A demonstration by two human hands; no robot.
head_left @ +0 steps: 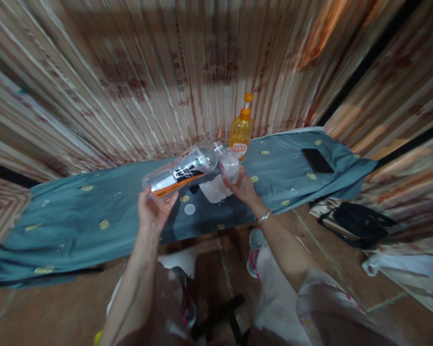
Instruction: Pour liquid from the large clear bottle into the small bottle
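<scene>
Up above the surface [94,211] with its blue-green cloth, the left hand [152,211] grips the bottom end of a clear bottle [182,172] and tips it on its side. Its open mouth points right, at a small clear cup [230,166]. The right hand [243,187] holds that cup. An orange bottle [241,129] stands just behind. A black phone [317,161] lies far right on the cloth.

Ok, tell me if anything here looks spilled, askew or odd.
No spill shows. The clear bottle in the left hand is tipped nearly flat, mouth toward the small cup in the right hand. A loose white cap lies on the cloth.
</scene>
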